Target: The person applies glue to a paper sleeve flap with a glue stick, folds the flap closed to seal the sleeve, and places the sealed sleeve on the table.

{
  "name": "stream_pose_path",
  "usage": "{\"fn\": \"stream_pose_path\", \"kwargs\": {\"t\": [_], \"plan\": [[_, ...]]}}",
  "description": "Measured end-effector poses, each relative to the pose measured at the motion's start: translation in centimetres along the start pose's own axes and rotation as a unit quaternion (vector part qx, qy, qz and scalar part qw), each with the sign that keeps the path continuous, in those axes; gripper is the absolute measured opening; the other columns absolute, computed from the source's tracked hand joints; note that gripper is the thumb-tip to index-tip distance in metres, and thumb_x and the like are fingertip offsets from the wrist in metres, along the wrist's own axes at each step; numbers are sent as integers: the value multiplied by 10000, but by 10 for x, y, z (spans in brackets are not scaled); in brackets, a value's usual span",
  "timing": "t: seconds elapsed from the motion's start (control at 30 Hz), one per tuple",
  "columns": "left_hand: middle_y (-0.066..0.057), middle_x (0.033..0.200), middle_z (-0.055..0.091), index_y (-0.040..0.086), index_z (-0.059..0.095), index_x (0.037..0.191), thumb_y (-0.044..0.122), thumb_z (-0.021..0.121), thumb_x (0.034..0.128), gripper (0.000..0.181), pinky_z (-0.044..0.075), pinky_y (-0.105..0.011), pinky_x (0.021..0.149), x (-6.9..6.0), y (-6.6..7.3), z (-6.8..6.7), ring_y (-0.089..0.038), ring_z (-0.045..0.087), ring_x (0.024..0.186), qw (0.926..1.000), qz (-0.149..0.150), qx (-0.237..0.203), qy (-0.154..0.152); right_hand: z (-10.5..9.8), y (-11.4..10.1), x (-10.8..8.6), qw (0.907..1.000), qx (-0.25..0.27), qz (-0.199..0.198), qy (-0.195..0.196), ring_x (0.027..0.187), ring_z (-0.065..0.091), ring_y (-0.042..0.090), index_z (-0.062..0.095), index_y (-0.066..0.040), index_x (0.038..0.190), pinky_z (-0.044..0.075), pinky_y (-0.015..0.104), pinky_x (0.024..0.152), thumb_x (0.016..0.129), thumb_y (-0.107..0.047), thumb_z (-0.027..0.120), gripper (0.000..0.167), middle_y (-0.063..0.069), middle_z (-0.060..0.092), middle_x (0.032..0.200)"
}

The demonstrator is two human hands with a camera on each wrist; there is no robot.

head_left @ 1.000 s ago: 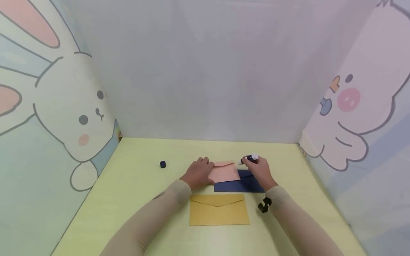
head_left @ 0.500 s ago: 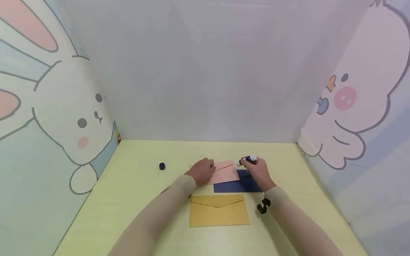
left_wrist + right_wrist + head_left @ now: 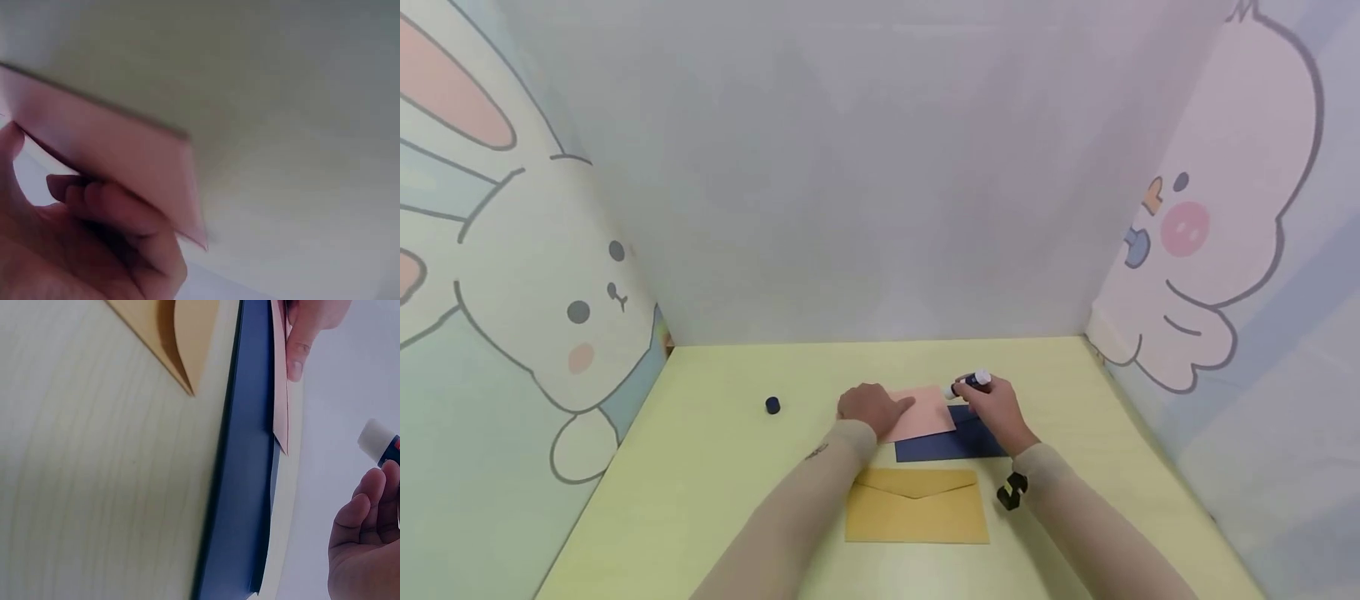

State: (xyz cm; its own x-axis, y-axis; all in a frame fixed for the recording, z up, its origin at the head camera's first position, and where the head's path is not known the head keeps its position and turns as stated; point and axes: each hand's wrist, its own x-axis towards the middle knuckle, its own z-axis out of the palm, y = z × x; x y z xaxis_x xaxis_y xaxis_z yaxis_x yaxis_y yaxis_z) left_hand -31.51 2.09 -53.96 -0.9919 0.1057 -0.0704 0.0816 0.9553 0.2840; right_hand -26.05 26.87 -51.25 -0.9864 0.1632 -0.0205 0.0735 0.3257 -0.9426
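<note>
My left hand [image 3: 872, 407] grips the left part of a pink envelope [image 3: 928, 417], its thumb laid along the top. Up close in the left wrist view, curled fingers [image 3: 125, 215] hold the pink envelope [image 3: 134, 159] near an edge. Just right of it, my right hand [image 3: 1000, 414] pinches an uncapped glue stick [image 3: 976, 380], tilted with its white tip toward the pink envelope's upper right corner. Whether the tip touches paper cannot be told. A navy envelope [image 3: 928, 450] lies partly under the pink one and the right hand.
Nearer the body lies a yellow envelope [image 3: 917, 517], flap side up. A small dark cap [image 3: 772, 405] stands on the pale yellow table [image 3: 715, 467] at left. Walls with cartoon animals enclose the table's back and sides.
The left hand has shifted over the pink envelope, its thumb now extended across it, and the flap line no longer shows. The right hand keeps the glue stick nearly in place. The head view has shifted.
</note>
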Motion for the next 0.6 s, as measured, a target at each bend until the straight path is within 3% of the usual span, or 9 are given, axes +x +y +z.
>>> {"fn": "stream_pose_path", "kwargs": {"t": [0.07,0.17,0.33,0.47,0.6], "plan": [[11,571,526,174,605,591,914,641,1023,858,471,-364,554,-1,-2,0,-204,609,582,9998,-117,185,25,2,0,0,10000,-5,6,-30,881,694,262,839,-30,1324,528,309,814,1100,-358,840,397,97,802,999],[22,566,474,183,555,572,920,670,1005,862,431,-352,550,-1,-5,0,-197,586,587,9998,-120,120,136,3,-2,1,10000,22,-12,-67,882,691,283,840,-34,1329,516,314,790,1098,-360,845,400,88,786,964],[31,591,477,193,516,583,865,767,981,820,514,-361,587,2,-11,-3,-188,606,621,9995,-129,-101,281,5,-6,2,9999,-6,-70,-122,909,714,323,841,-33,1317,538,342,824,1096,-356,845,391,132,796,1004],[27,626,496,186,537,634,778,839,979,749,568,-374,652,7,-19,-3,-181,577,653,9991,-132,-333,237,7,-7,2,9998,-23,-90,-150,927,726,321,842,-30,1306,563,361,859,1096,-351,842,383,181,817,1093],[29,646,465,163,554,678,639,896,1005,671,499,-353,657,11,-29,-2,-166,503,656,9979,-33,-630,159,7,-6,-1,9998,-22,-60,-183,928,714,329,838,-29,1308,565,367,859,1100,-338,838,372,182,811,1092]]}}
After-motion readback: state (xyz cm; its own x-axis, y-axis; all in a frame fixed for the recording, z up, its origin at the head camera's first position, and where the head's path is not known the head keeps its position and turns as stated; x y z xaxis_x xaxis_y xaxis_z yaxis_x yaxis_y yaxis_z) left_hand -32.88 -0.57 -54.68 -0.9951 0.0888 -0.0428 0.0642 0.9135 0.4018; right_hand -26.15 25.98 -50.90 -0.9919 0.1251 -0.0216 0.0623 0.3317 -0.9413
